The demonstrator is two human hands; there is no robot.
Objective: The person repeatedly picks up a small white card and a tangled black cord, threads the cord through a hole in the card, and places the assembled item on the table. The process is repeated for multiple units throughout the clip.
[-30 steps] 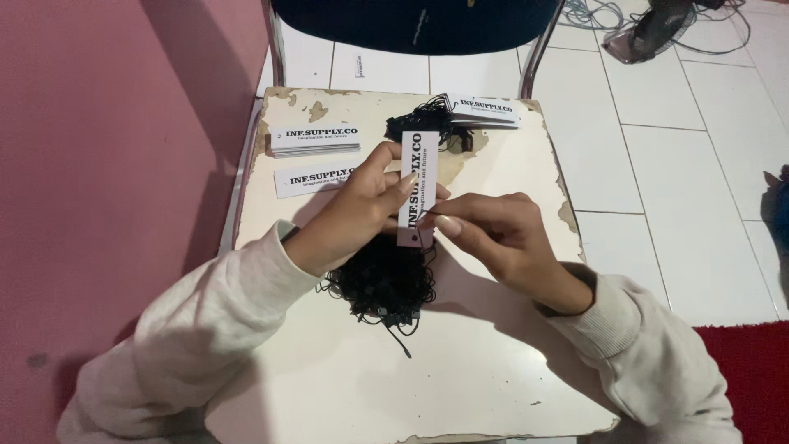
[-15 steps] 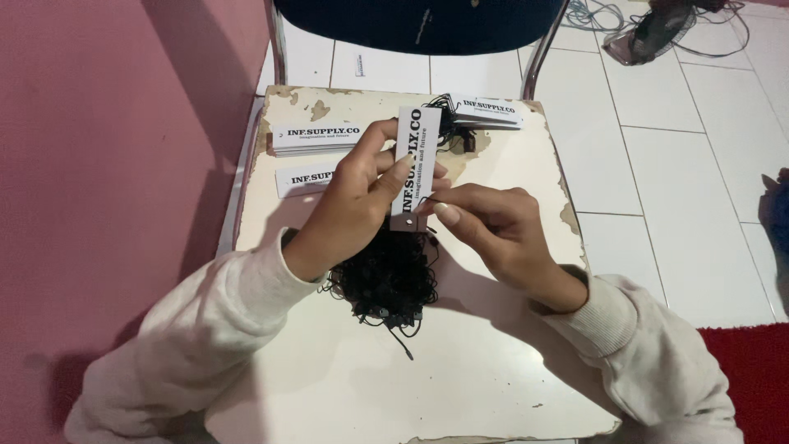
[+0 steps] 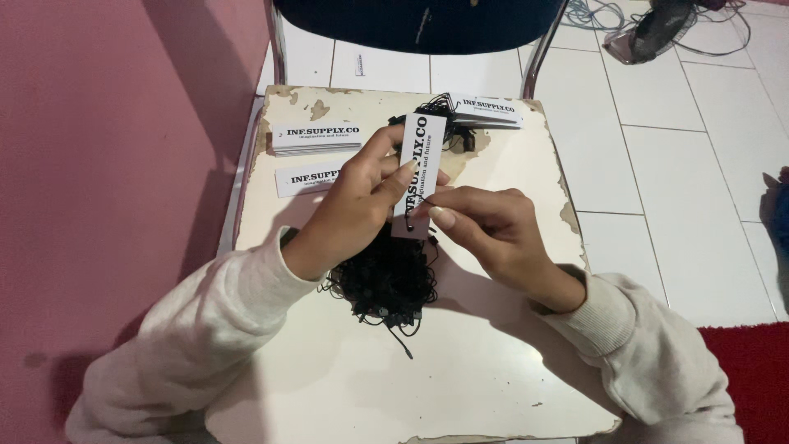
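My left hand (image 3: pixel 353 201) holds a white paper tag (image 3: pixel 419 168) upright, pinched between thumb and fingers. My right hand (image 3: pixel 485 226) pinches a thin black string at the small hole near the tag's lower end. Below both hands lies a tangled heap of black strings (image 3: pixel 386 284) on the worn white tabletop (image 3: pixel 460 370). Both sleeves are cream-coloured.
Two stacks of white tags (image 3: pixel 316 138) lie at the table's back left, with another stack (image 3: pixel 486 111) at the back right beside more black strings. A dark chair (image 3: pixel 411 25) stands behind the table. A pink wall is on the left, white floor tiles and a red mat (image 3: pixel 752 370) on the right.
The tag has tilted and risen a little in my left hand. My right hand's fingers have shifted at the tag's lower end with the string.
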